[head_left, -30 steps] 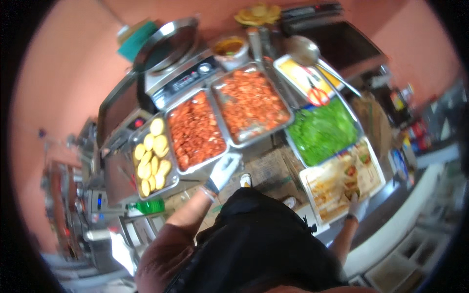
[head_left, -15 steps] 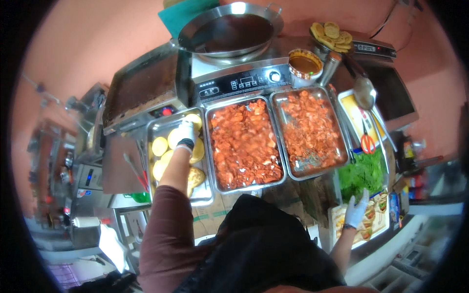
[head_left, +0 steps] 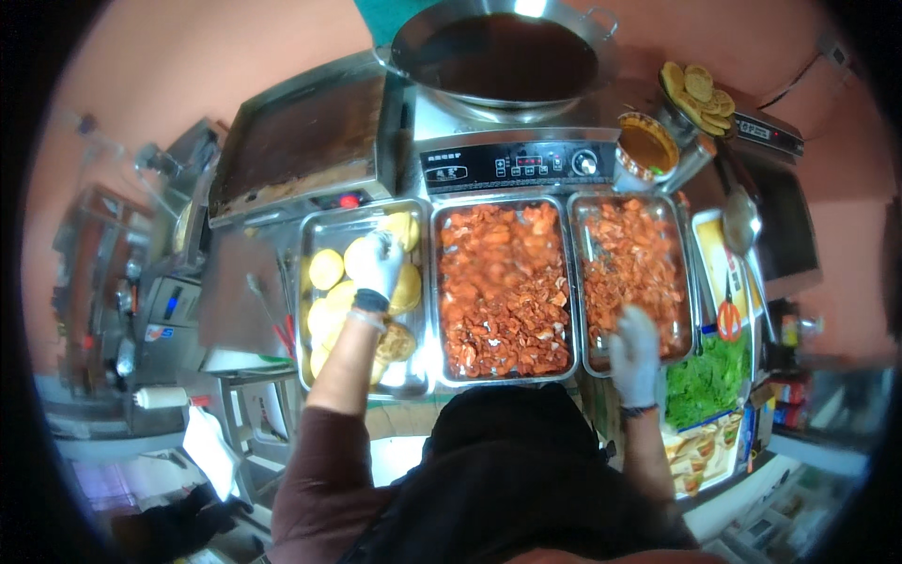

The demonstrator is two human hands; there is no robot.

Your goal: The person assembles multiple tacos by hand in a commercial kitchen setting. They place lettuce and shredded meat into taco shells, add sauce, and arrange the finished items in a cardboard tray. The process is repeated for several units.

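A: Buns [head_left: 327, 269] are being gripped by the gloved left hand [head_left: 374, 264], fingers curled, inside the left steel tray [head_left: 315, 226].

B: Yep, and the gloved right hand [head_left: 634, 355] is held spread over the right tray [head_left: 678, 282] of chopped red meat [head_left: 629, 263].

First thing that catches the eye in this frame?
Two steel trays of orange-red chopped food, one at centre and one to its right, dominate the counter. The gloved left hand reaches into the left tray of yellow buns, while the gloved right hand hangs over the right tray's near edge. Behind them a big wok of dark liquid sits on a cooker.
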